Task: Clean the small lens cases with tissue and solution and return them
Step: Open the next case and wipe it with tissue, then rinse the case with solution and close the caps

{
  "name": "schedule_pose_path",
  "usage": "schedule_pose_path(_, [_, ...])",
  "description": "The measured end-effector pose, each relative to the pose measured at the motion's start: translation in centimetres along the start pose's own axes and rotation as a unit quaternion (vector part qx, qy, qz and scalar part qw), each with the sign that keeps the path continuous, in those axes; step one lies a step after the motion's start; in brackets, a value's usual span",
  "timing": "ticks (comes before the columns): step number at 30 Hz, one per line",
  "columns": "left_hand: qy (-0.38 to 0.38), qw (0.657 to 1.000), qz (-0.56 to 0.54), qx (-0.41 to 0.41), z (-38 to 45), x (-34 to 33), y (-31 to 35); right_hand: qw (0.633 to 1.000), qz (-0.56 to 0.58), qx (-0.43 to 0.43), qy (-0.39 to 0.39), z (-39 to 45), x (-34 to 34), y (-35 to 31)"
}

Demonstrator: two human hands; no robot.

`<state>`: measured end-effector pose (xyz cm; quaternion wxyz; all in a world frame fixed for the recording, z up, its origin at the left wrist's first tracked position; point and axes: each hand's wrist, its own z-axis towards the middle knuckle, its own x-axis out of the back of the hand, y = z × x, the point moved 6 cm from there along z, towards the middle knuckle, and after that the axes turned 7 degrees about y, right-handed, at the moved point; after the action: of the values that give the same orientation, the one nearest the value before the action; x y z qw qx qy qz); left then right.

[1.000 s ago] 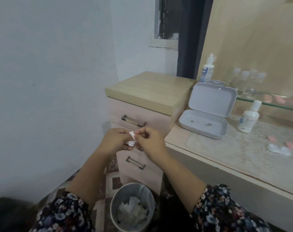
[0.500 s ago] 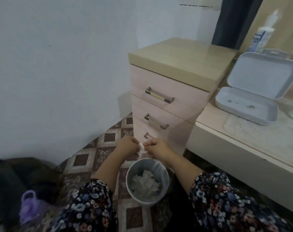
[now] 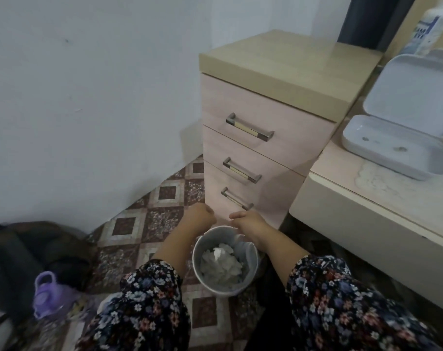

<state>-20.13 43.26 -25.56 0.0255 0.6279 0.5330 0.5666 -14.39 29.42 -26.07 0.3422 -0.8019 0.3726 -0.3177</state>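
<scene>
Hands are hovering over the far rim of a small grey bin [image 3: 250, 262] standing on the patterned tile floor [image 3: 149, 224]. Left hand [image 3: 198, 217] is sitting with its fingers curled into a loose fist; whether anything is inside it I cannot tell. Right hand [image 3: 248, 220] is reaching leftward with fingers loosely extended, nothing visible in it, its wrist passing over the bin's right rim. The two hands are lying close together but apart. Crumpled white tissue [image 3: 221, 264] is filling the bin, one brighter piece lying on top of the heap. Both forearms are coming out of dark floral sleeves [image 3: 144, 305].

Drawer unit [image 3: 263, 138], three drawers with metal handles, is standing just behind the hands against the wall. To its right the tabletop [image 3: 382, 196] is carrying a white hinged box [image 3: 397, 150], lid standing open and tilted back; the tray is showing two small marks on its floor, no small lens cases discernible in it or anywhere in view. Lace mat [image 3: 392, 183] is lying under the box's near edge. Solution bottle [image 3: 428, 26], white with blue label, is standing at top right behind the box, partly cut by the frame edge.

Purple bottle [image 3: 48, 292] is lying on the floor at lower left, beside a dark bag [image 3: 20, 252]
</scene>
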Motion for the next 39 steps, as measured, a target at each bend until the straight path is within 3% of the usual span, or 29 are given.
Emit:
schedule_pose_path(8, [0.015, 0.996, -0.039, -0.080, -1.4, 0.3, 3.0, 0.998, 0.055, 0.022, -0.016, -1.6, 0.8, -1.4])
schedule_pose_path(20, [0.217, 0.933, -0.157, -0.240, -8.4, 4.9, 13.0, 0.981, 0.086, 0.174, -0.019, -8.9, 7.2, -9.3])
schedule_pose_path(23, [0.218, 0.932, -0.166, -0.238, -9.9, 5.4, 15.9, 0.973, 0.091, 0.214, 0.002, -10.9, 9.8, -10.4])
schedule_pose_path(30, [0.214, 0.903, -0.187, -0.323, -13.9, 4.6, 23.3, 0.949, 0.161, 0.271, 0.033, -13.9, 16.8, -11.7])
schedule_pose_path(39, [0.135, 0.895, -0.207, -0.370, -16.2, -1.6, 31.8, 0.927, 0.197, 0.288, 0.138, -16.8, 26.9, -9.7])
